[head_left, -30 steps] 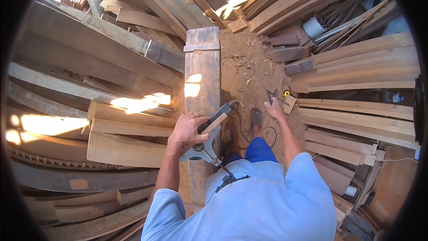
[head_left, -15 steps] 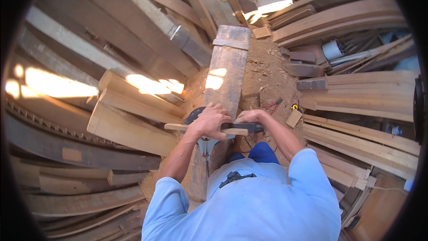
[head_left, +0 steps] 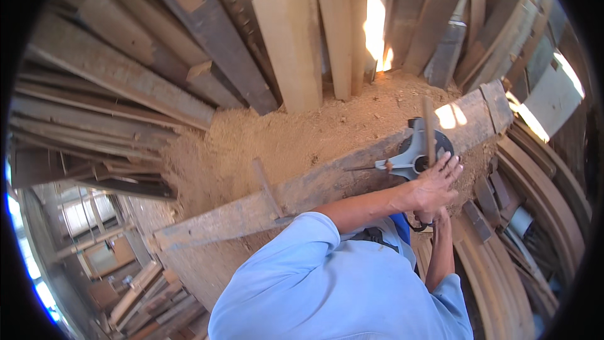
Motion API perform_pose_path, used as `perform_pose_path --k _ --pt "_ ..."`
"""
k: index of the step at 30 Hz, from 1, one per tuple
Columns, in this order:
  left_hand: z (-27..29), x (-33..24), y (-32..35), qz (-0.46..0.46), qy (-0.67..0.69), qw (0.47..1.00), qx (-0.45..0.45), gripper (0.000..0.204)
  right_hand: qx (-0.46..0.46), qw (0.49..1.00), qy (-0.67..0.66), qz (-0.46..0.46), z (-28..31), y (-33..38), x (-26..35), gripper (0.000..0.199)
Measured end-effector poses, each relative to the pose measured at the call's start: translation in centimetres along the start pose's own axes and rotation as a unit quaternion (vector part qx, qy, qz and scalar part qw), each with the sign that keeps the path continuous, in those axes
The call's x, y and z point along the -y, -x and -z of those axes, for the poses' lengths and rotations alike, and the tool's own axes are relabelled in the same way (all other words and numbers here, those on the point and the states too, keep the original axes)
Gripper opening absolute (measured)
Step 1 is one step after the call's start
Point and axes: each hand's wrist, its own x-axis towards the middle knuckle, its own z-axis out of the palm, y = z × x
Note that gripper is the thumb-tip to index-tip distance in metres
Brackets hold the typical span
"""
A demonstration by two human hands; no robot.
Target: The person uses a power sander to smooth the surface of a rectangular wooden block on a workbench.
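A narrow wooden strip (head_left: 430, 129) lies across a grey tool (head_left: 412, 154) with a round black part, whose kind I cannot make out. The tool sits on a long, worn plank (head_left: 314, 182). My left hand (head_left: 435, 186) is open, its fingers stretched out by the strip's near end and the black round part. Just below it is my right hand (head_left: 426, 215), mostly hidden behind my left hand and wrist. Its fingers do not show, so whether it holds anything is unclear.
Sawdust (head_left: 264, 138) covers the floor beyond the plank. Pale thick boards (head_left: 286, 44) and dark planks (head_left: 207, 25) lean or lie all around. A thin wood piece (head_left: 267, 187) rests across the plank. A white cylinder (head_left: 521, 220) stands among timber at right.
My view has swung left, so the plank now runs diagonally. My left hand has gone from gripping over the strip to open fingers near its end. The right hand has become mostly hidden.
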Motion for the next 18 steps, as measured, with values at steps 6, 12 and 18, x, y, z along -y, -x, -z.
perform_pose_path --k 6,12,18 --pt "1.6 -0.8 4.0 0.102 0.102 0.943 -0.3 0.099 0.004 1.0 0.012 -0.017 0.4 -1.5 -2.3 0.035" --pt "4.6 7.1 4.8 0.348 0.198 0.866 -0.3 0.1 -0.053 0.998 -0.025 0.005 -3.6 0.5 0.0 0.021" --pt "2.3 9.6 1.0 0.321 0.388 0.85 -0.158 0.078 -0.03 0.994 -0.091 0.051 -5.3 1.1 -0.9 0.031"
